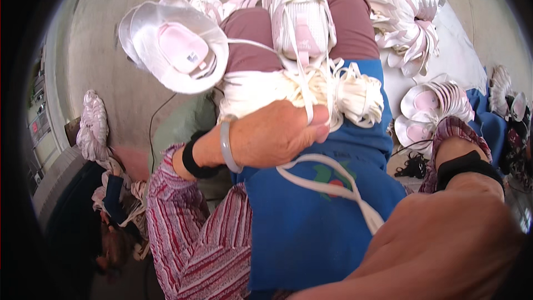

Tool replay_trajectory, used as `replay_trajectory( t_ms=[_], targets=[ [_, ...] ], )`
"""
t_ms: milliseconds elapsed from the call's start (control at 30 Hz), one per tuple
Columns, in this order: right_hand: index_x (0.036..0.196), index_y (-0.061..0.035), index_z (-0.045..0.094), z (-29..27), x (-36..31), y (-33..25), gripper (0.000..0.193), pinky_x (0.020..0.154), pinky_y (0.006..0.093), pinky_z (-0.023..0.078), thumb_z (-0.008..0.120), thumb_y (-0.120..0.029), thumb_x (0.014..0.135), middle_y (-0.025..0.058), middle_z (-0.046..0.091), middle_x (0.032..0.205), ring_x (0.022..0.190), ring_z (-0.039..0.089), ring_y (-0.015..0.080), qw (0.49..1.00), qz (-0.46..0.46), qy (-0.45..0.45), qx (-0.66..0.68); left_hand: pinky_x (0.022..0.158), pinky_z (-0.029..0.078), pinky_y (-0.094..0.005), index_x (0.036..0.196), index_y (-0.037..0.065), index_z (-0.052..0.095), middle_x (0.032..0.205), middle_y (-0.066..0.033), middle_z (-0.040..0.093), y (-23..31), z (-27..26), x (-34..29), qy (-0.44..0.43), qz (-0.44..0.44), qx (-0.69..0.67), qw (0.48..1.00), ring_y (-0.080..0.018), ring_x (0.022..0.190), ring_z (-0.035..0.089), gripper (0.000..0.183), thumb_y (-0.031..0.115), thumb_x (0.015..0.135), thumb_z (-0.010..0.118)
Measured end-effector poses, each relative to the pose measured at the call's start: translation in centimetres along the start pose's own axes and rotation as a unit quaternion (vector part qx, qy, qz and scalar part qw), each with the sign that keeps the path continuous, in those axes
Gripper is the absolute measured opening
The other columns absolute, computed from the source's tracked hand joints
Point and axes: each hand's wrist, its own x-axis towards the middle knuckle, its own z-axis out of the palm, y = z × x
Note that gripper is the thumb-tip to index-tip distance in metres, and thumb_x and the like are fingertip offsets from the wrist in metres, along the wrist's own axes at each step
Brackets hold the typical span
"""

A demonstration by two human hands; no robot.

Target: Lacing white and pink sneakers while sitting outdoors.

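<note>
A white and pink shoe upper [304, 19] lies across my lap, with a cream shoelace [300, 69] trailing from it toward me. My left hand [272, 133], wearing a pale bangle, is closed with thumb and forefinger pinched on the shoelace. From that hand a loop of lace curves over the blue apron [300, 228] to my right hand [438, 233]. This hand is large and close, its back toward me; the lace's end passes out of sight at its near edge, and its fingertips are hidden. Bundled cream shoelaces [361, 100] rest on my lap beyond my left hand.
Nested white uppers with a pink insole [180, 47] sit at the left of my knees. More stacked uppers [408, 16] lie on a white sheet [458, 50] at the right, others [436, 103] nearer. Another person's hand [114, 247] and several laces appear at lower left.
</note>
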Motion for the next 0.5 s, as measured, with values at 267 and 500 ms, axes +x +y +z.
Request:
replay_trajectory(
  t_ms=[267,500],
  targets=[
    [0.107,-0.0115,0.061,1.9,-0.5,-0.3,0.025,0.050,0.0317,0.033,0.066,-0.017,0.083,-0.0005,0.051,0.068,0.049,0.044,0.0117,0.998,0.020,0.006,-0.064,0.056,0.040,-0.0475,0.090,0.003,0.047,0.059,-0.0215,0.052,-0.5,-0.2,-0.8,0.002,0.000,-0.002,1.000,-0.0436,0.062,0.054,0.019,0.021,0.093,0.049],
    [0.101,-0.0071,0.062,5.4,5.8,0.5,0.019,0.049,0.0302,0.035,0.064,-0.016,0.084,0.0013,0.052,0.069,0.050,0.046,0.0118,0.993,0.059,0.026,-0.094,0.058,0.041,-0.0467,0.090,0.002,0.051,0.066,-0.0215,0.056,-0.8,-0.1,-0.8,0.017,0.005,-0.015,1.000,-0.0431,0.065,0.055,0.019,0.021,0.094,0.047]
  ],
)
